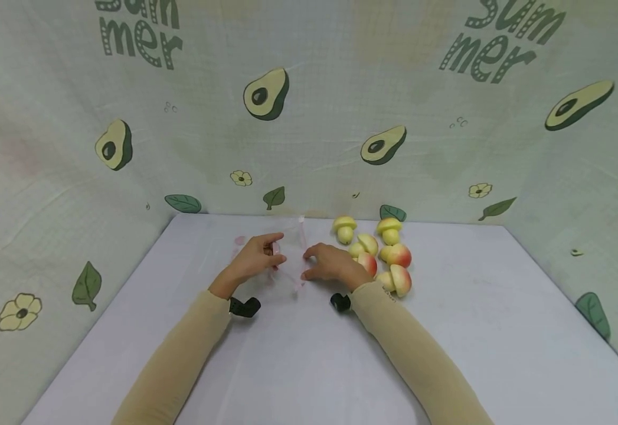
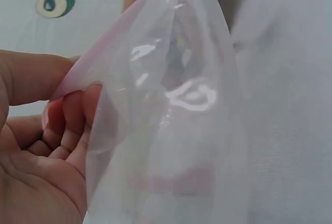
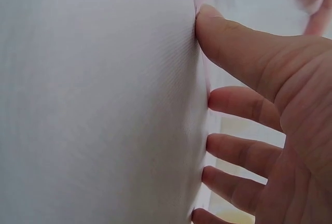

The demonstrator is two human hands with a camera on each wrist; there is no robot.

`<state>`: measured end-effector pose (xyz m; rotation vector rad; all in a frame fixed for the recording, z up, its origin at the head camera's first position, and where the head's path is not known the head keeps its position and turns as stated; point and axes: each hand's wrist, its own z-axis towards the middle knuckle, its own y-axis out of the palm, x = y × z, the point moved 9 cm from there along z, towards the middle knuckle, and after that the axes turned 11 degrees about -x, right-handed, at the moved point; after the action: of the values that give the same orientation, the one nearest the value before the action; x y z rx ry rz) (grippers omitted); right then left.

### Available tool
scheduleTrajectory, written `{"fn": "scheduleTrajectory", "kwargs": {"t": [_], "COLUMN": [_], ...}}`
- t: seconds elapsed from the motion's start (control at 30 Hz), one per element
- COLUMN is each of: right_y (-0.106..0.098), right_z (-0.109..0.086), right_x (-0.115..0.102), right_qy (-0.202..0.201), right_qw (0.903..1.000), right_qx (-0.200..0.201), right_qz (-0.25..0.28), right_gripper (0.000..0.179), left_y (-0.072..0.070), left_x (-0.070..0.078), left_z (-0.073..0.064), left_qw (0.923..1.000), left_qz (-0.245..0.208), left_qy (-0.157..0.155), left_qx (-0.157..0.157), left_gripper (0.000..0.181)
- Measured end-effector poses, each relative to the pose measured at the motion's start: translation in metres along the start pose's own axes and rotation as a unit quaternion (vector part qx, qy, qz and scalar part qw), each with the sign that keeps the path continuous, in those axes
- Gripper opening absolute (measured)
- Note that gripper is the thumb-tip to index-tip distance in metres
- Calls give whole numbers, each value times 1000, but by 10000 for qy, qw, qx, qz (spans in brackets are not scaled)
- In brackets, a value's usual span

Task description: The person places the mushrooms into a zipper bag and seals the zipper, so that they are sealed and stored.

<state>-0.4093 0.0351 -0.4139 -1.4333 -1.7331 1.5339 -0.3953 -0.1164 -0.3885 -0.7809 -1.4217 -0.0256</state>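
Note:
A thin clear plastic bag (image 1: 290,265) with pink edging lies between both hands near the back of the table. My left hand (image 1: 251,260) pinches its pink edge between thumb and fingers. In the left wrist view, the bag (image 2: 171,125) is pulled up at that edge, its mouth gaping a little, with pink print lower on it. My right hand (image 1: 335,265) stands over the bag's right side. In the right wrist view, the right hand (image 3: 295,99) has thumb and fingers spread, fingertips pressing down along the bag's pink edge against the white surface.
Several yellow and red mushroom-shaped pieces (image 1: 396,255) lie in a cluster behind and right of my right hand. A printed cloth (image 1: 319,106) with avocados hangs behind the white table (image 1: 468,330). Each wrist carries a small black camera (image 1: 245,307).

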Motion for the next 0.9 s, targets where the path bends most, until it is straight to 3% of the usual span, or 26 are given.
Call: {"fn": "scheduleTrajectory", "kwargs": {"t": [0.23, 0.5, 0.9], "right_y": [0, 1, 2], "right_z": [0, 0, -3], "right_x": [0, 0, -2], "right_qy": [-60, -71, -187], "right_qw": [10000, 10000, 9993], "right_qx": [47, 61, 59], "right_qz": [-36, -24, -331], "right_gripper": [54, 55, 58], "left_y": [-12, 4, 13], "left_x": [8, 10, 6], "left_z": [-9, -3, 1], "left_qw": [9994, 9987, 9978], "left_qz": [-115, 359, 433], "left_qy": [95, 344, 457], "left_qx": [297, -76, -216], "left_gripper": [64, 61, 55]}}
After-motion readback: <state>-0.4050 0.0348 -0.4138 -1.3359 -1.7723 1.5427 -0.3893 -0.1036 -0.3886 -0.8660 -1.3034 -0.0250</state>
